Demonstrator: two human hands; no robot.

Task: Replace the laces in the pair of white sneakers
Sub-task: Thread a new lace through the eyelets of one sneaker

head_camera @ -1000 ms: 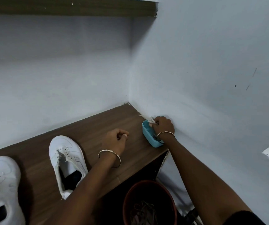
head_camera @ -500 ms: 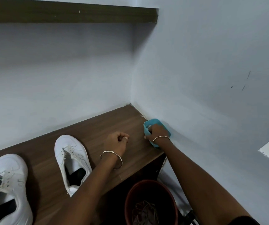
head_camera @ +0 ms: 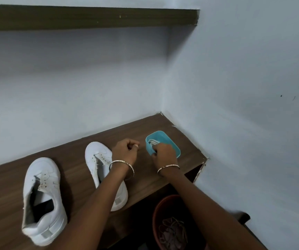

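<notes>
Laces (head_camera: 152, 142) coiled in the blue tub (head_camera: 170, 141); right hand (head_camera: 163, 153) grips its rim, left hand (head_camera: 125, 150) fisted, empty.

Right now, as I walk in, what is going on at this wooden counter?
A person is partway through relacing two white sneakers. The left sneaker and the right sneaker stand on the wooden counter with empty eyelets. The right hand grips the near edge of a blue tray that holds white laces. The left hand is curled, apparently holding nothing, beside the right sneaker. Below, a brown bucket holds tangled darker cords.
</notes>
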